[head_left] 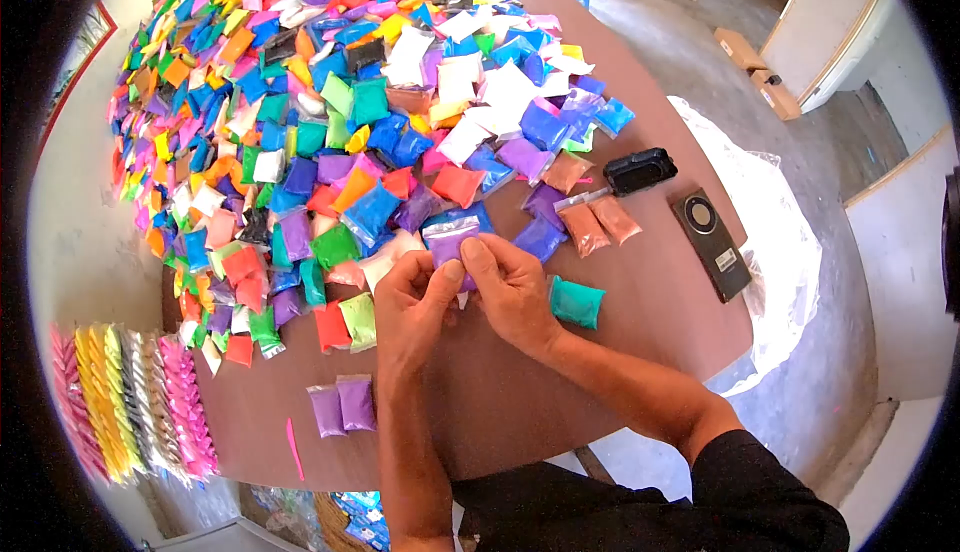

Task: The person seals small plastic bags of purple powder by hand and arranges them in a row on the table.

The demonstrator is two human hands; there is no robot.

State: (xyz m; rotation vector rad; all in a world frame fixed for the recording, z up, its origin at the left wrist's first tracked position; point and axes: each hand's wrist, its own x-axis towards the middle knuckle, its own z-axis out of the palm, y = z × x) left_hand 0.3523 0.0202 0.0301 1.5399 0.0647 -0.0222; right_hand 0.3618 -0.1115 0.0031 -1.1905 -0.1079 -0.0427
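Note:
A small clear zip bag of purple clay (448, 244) is pinched between the thumbs and fingers of my left hand (412, 302) and my right hand (512, 297). Its zip strip faces away from me, and the lower part is hidden behind my thumbs. To the right of my right hand lies a teal packet (576, 304). Two purple packets (342, 405) rest side by side on the brown table (480, 407), left of my left forearm. A thin pink stick (295, 449) lies near the front edge.
A large heap of colourful packets (330, 122) covers the far and left table. Two orange-brown packets (598, 220), a black tray (640, 170) and a dark phone-like device (712, 244) lie at right. Twisted colourful packs (130, 402) hang at the left edge. Clear plastic sheeting (790, 262) is beyond the right edge.

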